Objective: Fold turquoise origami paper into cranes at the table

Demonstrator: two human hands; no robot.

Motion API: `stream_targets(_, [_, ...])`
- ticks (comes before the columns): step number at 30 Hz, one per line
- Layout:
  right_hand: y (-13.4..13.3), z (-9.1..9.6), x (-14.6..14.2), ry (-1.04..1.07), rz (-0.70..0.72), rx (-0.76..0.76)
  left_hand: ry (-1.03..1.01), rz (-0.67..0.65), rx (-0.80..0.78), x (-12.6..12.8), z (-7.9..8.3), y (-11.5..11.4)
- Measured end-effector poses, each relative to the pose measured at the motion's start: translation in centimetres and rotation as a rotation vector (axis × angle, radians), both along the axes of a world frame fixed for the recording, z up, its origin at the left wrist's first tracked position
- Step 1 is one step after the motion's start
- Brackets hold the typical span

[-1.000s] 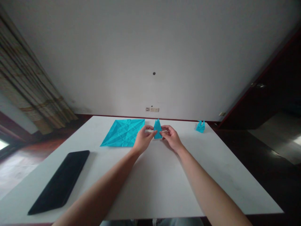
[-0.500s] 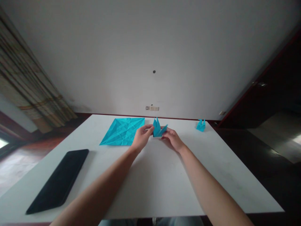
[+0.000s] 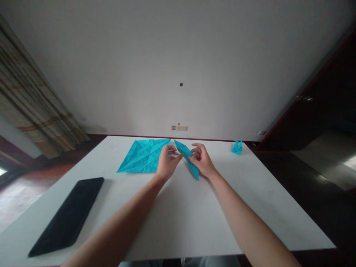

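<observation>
A folded piece of blue origami paper is held above the white table, turned slantwise as a long, pointed diamond. My right hand grips its right edge, thumb on the near face and fingers curled behind. From the left, my left hand meets the other edge with its thumb tip, its fingers bent; their exact contact with the paper is hard to make out. Behind my left hand lies a creased blue sheet, spread flat. A small finished-looking blue origami figure with two upright points stands at the far right.
The white table reaches back to a grey wall with sockets. A black flat mat or case lies at the left front. Patterned curtains hang at left, and a dark door is at right.
The folded paper has turned from upright points into a slanted diamond facing me. My right-hand fingers have shifted behind it, and my left-hand fingers have loosened and curled.
</observation>
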State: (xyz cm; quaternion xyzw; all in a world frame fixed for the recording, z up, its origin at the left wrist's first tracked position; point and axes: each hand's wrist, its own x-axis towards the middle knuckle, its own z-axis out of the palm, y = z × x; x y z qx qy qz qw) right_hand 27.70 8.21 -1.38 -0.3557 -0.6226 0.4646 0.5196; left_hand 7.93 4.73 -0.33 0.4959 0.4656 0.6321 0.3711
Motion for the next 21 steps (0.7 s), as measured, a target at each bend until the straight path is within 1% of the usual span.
stream_targets(1, [-0.1, 0.1, -0.1, -0.036, -0.021, 0.032, 0.081, 0.007, 0.015, 0.0, -0.1, 0.0])
stream_targets(2, [-0.2, 0.1, -0.1, -0.074, -0.037, 0.062, 0.133, -0.017, 0.018, 0.1, 0.0, -0.1])
stream_targets(3, [-0.4, 0.3, -0.1, -0.112, -0.039, 0.088, 0.142, -0.059, 0.014, 0.2, 0.0, -0.3])
stream_targets(5, [-0.9, 0.7, 0.0, -0.167, -0.016, 0.152, 0.054, -0.152, -0.003, 0.6, 0.2, -0.6])
stream_targets(7, [-1.4, 1.2, 0.1, -0.196, 0.031, 0.241, -0.059, -0.212, -0.015, 0.9, 0.4, -0.9])
stream_targets(8, [-1.5, 1.4, 0.3, -0.211, 0.052, 0.289, -0.094, -0.229, -0.014, 1.0, 0.5, -0.9])
stream_targets(10, [-1.6, 1.7, 0.4, -0.229, 0.052, 0.345, -0.128, -0.236, -0.008, 1.0, 0.6, -0.8])
stream_targets(13, [-1.2, 1.5, 0.3, -0.211, -0.033, 0.339, -0.144, -0.236, -0.023, 1.0, 0.5, -0.6])
stream_targets(16, [-0.8, 1.1, 0.0, -0.115, -0.107, 0.27, -0.164, -0.252, -0.065, 0.8, 0.6, -0.5])
stream_targets(18, [-0.8, 1.0, -0.1, -0.071, -0.117, 0.218, -0.189, -0.271, -0.087, 0.8, 0.8, -0.6])
stream_targets(21, [-1.0, 1.4, -0.1, -0.108, -0.114, 0.184, -0.238, -0.307, -0.106, 1.0, 1.2, -0.9])
